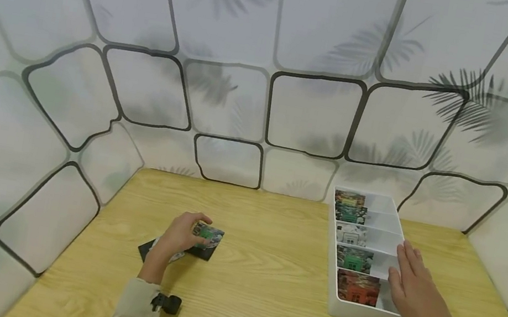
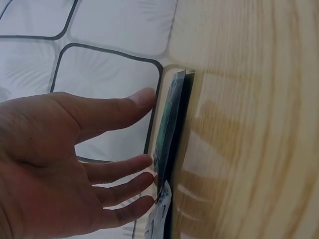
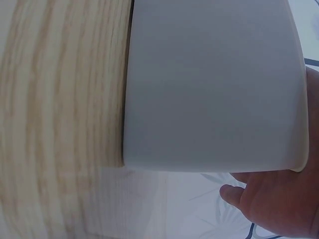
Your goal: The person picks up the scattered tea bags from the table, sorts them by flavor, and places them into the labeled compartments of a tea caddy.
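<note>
My left hand (image 1: 180, 235) is over a small pile of flat printed packets on the table's left half. Under its thumb and fingers lies a packet with a green patch (image 1: 210, 235). In the left wrist view the fingertips are right at the pile, and the thumb (image 2: 144, 97) stands a little off the green-fronted packet (image 2: 167, 124). A whitish packet (image 2: 159, 214) lies below it there. My right hand (image 1: 420, 295) rests on the right rim of a white divided box (image 1: 371, 315), its fingers straight. From the right wrist, the box's plain outer wall (image 3: 214, 89) hides most of that hand.
Each visible compartment holds printed packets, among them a red one (image 1: 357, 288), a green one (image 1: 354, 259) and a white one (image 1: 351, 234). Dividers (image 1: 379, 251) cross the box. The wooden table (image 1: 265, 272) ends at a patterned backdrop (image 1: 312, 112).
</note>
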`<state>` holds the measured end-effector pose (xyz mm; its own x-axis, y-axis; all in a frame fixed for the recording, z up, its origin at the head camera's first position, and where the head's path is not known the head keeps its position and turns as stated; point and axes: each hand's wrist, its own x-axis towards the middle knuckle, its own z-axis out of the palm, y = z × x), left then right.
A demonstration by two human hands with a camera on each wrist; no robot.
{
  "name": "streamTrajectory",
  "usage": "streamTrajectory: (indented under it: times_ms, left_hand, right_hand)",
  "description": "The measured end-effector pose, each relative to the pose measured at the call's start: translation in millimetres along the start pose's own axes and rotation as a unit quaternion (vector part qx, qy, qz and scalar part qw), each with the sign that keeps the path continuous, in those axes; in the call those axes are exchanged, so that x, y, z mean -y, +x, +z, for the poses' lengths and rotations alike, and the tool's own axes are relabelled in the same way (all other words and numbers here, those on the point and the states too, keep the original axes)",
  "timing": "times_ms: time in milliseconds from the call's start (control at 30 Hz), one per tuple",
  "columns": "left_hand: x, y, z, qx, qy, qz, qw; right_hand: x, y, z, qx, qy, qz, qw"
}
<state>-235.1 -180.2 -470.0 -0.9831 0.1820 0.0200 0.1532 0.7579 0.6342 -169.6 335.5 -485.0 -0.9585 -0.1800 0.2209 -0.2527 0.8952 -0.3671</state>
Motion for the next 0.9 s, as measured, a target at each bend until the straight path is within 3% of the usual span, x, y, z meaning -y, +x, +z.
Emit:
streamTrajectory:
  times_ms: [200,367,567,900]
  left_hand:
    - [0.0,-3.7,3.1,0.002,0.031,-0.03,0.9991]
    - [-1.4,-3.3,5.9,0.001,0.029,-0.051,0.9983]
    - [-1.6,1.5,8.1,0.014,0.001,-0.044,0.9989]
    - [10.1,5.6,10.9,0.02,-0.043,-0.021,0.9986]
  right_hand:
    - [-0.1,-1.0,1.3,-0.002,0.001,0.001,1.0]
    - [0.9,0.1,1.2,-0.007,0.003,-0.003,1.0]
    - [1.4,2.0,-0.1,-0.009,-0.001,-0.002,1.0]
    - [2.2,0.7,-0.3,-0.008,0.002,0.002,1.0]
